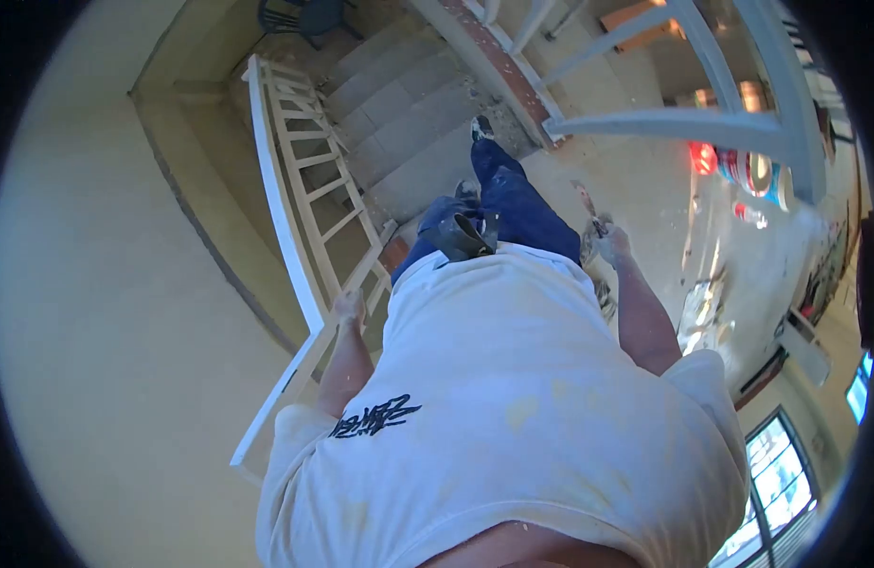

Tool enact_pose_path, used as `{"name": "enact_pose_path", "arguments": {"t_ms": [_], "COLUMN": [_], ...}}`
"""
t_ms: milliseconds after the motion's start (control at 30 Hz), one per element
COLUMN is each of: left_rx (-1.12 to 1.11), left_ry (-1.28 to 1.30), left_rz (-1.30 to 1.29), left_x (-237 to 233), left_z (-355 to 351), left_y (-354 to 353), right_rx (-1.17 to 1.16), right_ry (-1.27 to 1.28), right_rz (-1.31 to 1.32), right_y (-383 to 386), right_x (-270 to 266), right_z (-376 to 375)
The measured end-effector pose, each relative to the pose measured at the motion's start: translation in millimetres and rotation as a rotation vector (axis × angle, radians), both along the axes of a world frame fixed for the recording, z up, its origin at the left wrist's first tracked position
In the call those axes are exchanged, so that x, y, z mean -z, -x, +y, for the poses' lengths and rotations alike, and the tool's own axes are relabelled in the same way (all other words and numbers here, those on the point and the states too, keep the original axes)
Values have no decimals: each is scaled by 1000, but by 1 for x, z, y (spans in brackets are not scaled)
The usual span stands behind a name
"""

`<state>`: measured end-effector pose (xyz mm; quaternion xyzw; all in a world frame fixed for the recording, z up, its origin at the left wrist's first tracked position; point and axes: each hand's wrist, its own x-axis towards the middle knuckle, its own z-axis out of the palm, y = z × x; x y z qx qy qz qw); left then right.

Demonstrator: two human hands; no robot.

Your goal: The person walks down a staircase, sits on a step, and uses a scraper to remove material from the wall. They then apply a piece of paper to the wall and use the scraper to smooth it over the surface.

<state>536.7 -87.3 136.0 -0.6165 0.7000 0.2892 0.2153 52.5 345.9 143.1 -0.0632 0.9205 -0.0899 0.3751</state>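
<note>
My right hand [614, 246] is closed around the handle of a putty knife [585, 201]. Its narrow, stained blade points forward and away from my leg. On the other side, my left hand [349, 310] is low beside the white stair railing [290, 218], at its balusters near the bend. How its fingers lie, and whether they grip the railing, is too small to make out. A dark pouch [463, 237] hangs at my waist over blue trousers [517, 204]. My white shirt [513, 379] carries yellowish stains.
Grey stairs [409, 128] lie ahead under my feet, with a dark chair [314, 17] at their far end. Another white railing [674, 123] stands to the right. Beyond it, several paint buckets [759, 175] stand on the floor. A plain wall [106, 312] rises on the left.
</note>
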Motion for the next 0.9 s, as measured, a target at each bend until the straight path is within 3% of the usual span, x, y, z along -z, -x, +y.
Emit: {"name": "enact_pose_path", "arguments": {"t_ms": [67,133,300,333,400,467,500,600,633,667,733,867,900], "left_rx": [-10,-322,-436,-411,-488,-391,-167,-172,-104,-105,-72,-350,-179], "left_ry": [47,63,172,233,277,259,325,189,233,246,219,136,273], "left_rz": [61,38,199,220,306,292,370,329,347,375,370,498,443], "left_x": [-7,-7,15,28,104,167,187,175,173,169,160,172,171], "left_z": [3,-4,-41,-50,-77,-91,-93,-102,-114,-133,-165,-219,-234], "left_y": [12,32,108,125,158,193,203,256,264,279,287,308,317], "right_rx": [6,-66,-173,-182,-196,-166,-139,-13,40,-66,-110,-331,-221], "right_ry": [95,94,118,166,233,192,183,76,157,6,69,-46,-82], "right_rz": [-101,-78,-48,-3,55,15,4,-119,8,-9,-82,-193,-163], "right_y": [31,60,116,117,150,181,197,163,161,164,170,179,179], "right_x": [46,42,59,66,114,165,185,205,223,236,238,243,252], "right_z": [-20,-69,-160,-167,-198,-211,-223,-193,-187,-182,-183,-212,-221]}}
